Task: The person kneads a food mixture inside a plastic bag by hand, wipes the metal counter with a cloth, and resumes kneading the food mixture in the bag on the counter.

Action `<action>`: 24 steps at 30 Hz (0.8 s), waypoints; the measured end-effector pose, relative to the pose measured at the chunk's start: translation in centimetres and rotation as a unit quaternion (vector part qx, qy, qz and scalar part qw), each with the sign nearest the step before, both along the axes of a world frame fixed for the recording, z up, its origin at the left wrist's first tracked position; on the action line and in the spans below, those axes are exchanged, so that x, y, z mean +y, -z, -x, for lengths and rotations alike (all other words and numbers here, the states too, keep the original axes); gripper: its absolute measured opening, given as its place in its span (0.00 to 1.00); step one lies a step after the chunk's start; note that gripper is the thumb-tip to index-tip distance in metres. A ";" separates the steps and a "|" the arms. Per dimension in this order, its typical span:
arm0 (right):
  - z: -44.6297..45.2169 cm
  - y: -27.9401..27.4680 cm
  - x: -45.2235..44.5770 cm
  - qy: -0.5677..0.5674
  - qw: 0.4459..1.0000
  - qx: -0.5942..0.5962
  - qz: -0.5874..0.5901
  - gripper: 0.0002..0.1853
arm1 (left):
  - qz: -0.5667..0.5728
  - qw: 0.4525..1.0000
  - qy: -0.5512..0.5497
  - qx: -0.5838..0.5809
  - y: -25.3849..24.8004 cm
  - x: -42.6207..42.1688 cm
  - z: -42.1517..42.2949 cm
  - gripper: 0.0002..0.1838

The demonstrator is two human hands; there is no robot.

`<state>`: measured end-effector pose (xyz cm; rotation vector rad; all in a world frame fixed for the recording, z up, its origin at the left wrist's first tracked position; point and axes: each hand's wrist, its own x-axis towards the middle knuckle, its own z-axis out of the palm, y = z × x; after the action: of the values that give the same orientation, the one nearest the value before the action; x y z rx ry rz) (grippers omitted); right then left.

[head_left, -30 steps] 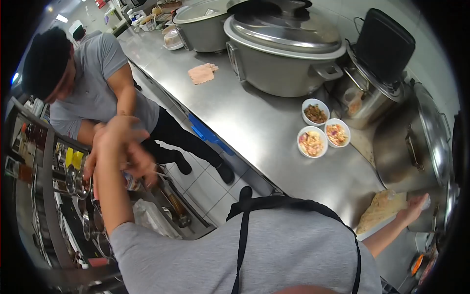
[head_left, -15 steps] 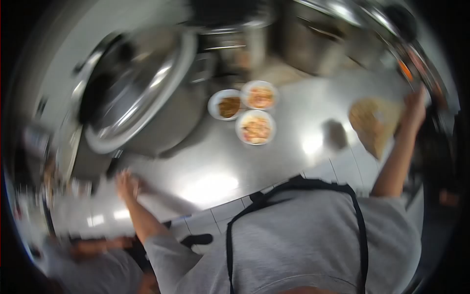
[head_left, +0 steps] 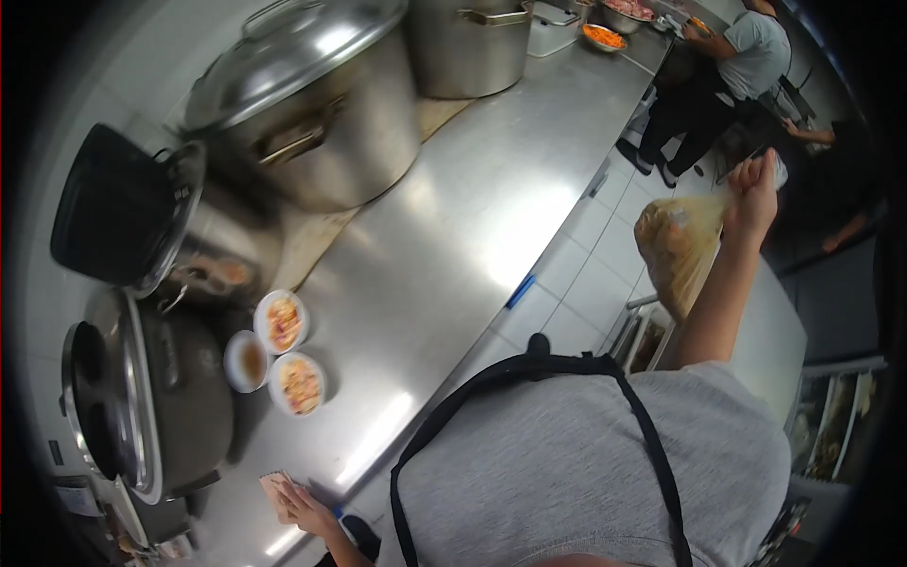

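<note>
My right hand (head_left: 751, 200) is raised at the right, closed around the neck of a yellowish plastic bag (head_left: 673, 248) that hangs over the floor. At the lower left my left hand (head_left: 307, 510) holds a folded pink cloth (head_left: 277, 493) at the steel counter (head_left: 416, 255). Three small white bowls stand together beyond that hand: one with a brown filling (head_left: 249, 363), one with a pale and orange mix (head_left: 282, 322), and another like it (head_left: 298, 385).
Large lidded steel pots (head_left: 321, 123) line the wall, with a dark cooker (head_left: 179, 397) at the left. Bowls of orange food (head_left: 605, 38) and meat (head_left: 628, 11) stand at the far end. A co-worker (head_left: 756, 47) is at the upper right; another dark-clothed person is partly visible.
The view has swung right along the counter. The bag, resting low by the counter before, now hangs from my right hand. My left hand has come down from near the co-worker onto the pink cloth.
</note>
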<state>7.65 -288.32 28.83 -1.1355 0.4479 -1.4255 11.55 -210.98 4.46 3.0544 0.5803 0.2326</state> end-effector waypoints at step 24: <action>12.1 2.8 -23.2 0.106 0.990 0.023 -0.095 0.25 | 0.066 0.854 0.513 -0.050 -0.8 -73.7 -28.1 0.29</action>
<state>-4.41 -311.52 26.04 -0.9898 0.7402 -1.5055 39.62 -284.67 5.23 2.7072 -0.9904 0.2745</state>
